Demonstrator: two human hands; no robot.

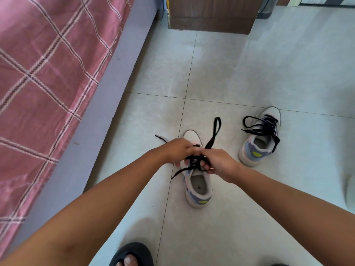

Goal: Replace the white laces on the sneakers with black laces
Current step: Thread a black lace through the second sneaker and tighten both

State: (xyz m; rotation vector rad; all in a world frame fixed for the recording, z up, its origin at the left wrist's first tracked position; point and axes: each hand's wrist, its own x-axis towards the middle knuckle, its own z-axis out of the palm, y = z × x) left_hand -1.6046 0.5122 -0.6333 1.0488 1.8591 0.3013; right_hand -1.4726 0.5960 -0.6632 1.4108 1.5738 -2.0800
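A white, blue and yellow sneaker [198,191] stands on the floor tiles, toe pointing away from me. Its black lace [214,131] is threaded through the eyelets; one loop sticks up past my fingers and loose ends trail left. My left hand [179,149] and my right hand [219,163] meet over the tongue, both pinching the black lace at the knot. The second sneaker [259,148] sits to the right, laced in black [266,125] with a loose bow. No white lace is in view.
A bed with a pink checked cover [48,73] and grey frame [107,104] runs along the left. A brown wooden cabinet [213,14] stands at the back. My foot in a dark sandal [132,256] is at the bottom edge. A pale object [350,191] shows at the right edge.
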